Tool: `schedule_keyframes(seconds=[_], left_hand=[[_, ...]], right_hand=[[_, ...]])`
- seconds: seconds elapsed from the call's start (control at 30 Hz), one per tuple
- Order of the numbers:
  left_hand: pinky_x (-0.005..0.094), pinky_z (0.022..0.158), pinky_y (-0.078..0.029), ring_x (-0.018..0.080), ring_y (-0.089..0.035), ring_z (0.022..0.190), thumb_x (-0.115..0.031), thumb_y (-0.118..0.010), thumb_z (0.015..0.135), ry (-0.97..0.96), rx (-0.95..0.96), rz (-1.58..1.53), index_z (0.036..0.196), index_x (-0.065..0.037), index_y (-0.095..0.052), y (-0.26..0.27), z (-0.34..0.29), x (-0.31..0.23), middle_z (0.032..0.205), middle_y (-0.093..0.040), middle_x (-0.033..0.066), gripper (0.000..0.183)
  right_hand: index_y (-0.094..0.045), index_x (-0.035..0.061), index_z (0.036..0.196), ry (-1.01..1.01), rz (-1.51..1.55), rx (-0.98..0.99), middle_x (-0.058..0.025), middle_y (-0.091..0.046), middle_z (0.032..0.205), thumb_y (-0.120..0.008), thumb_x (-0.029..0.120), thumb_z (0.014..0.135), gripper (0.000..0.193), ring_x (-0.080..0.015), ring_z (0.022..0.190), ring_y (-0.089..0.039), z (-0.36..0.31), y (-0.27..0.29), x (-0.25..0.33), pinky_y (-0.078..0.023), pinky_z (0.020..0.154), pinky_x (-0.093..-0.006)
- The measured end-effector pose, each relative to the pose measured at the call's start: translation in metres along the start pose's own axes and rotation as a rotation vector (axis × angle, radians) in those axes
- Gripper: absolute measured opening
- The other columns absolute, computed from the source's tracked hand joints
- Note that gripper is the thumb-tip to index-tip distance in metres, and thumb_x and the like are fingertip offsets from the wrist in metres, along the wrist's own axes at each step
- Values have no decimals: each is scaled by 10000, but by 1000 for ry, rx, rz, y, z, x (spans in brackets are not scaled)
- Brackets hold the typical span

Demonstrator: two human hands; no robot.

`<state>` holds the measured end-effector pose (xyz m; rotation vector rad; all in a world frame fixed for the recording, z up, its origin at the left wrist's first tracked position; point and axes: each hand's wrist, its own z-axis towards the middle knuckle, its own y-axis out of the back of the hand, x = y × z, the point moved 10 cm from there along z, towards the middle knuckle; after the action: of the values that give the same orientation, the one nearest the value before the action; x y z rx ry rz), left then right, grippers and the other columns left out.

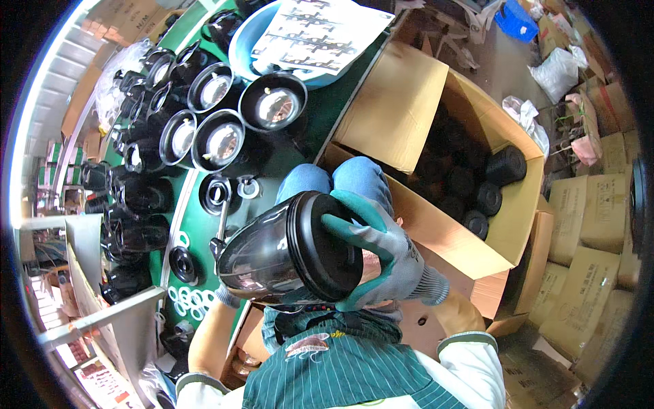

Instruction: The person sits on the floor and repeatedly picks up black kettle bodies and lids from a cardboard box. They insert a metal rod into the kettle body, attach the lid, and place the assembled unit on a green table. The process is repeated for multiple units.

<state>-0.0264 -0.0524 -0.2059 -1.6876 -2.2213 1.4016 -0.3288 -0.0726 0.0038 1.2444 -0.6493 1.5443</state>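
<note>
Black glossy tapered container [257,258], ridged matte end [340,262], in knit-gloved hands [390,253].

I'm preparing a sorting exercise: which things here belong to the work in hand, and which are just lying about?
Probably part of the work:
black pot gripped by the right hand
open black pots
white rings

Apparently just lying about:
blue crate
white plastic bag
stacked cartons

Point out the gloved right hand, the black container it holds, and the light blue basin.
Gloved right hand [393,256]: head view, on its grey middle.
Black container [261,253]: head view, on its glossy side.
Light blue basin [241,49]: head view, on its left wall, near the rim.
</note>
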Motion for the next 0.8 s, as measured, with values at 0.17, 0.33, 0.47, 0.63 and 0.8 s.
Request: schedule_keyframes(seconds=[0.17,0.33,0.47,0.63,0.8], left_hand=[[508,1032,-545,321,-607,1266,-331,-471,1078,-14,81,-44,1491,-26,-486,6,-20,8,1477,-552,181,513],[455,1019,-557,292,-620,1251,-267,-600,1022,-290,130,49,1469,-20,-510,-27,-46,-21,1451,-571,180,518],[414,984,-572,272,-679,1155,-198,-679,953,-683,-28,520,1372,-6,-606,-24,-73,-56,1331,-660,178,467],[363,877,-593,289,-773,932,-110,-732,833,-1360,-343,1438,1051,30,-761,-131,-146,-110,1016,-781,179,262],[369,895,-588,300,-769,954,-97,-740,819,-1497,-339,1480,1078,42,-749,-144,-156,-120,1041,-776,189,294]], right_hand=[[-539,130,1507,168,-147,12,-222,-292,1628,-954,475,613,1045,-407,1450,-409,-14,-27,36,-359,1187,-485],[-537,94,1488,85,-217,-16,-222,-426,1566,-972,494,563,1097,-386,1408,-486,-20,-37,40,-411,1153,-475],[-449,20,1514,-177,-55,-160,-204,-552,1466,-951,510,626,1132,-325,1359,-547,-31,-37,17,-430,1141,-431],[-278,7,1593,-361,-159,-50,-206,-537,1476,-883,575,706,1215,-318,1348,-545,-27,-34,-3,-427,1136,-421],[-92,35,1646,-218,124,29,-190,-196,1682,-777,534,847,1165,-294,1532,-263,-8,-58,25,-245,1245,-420]])
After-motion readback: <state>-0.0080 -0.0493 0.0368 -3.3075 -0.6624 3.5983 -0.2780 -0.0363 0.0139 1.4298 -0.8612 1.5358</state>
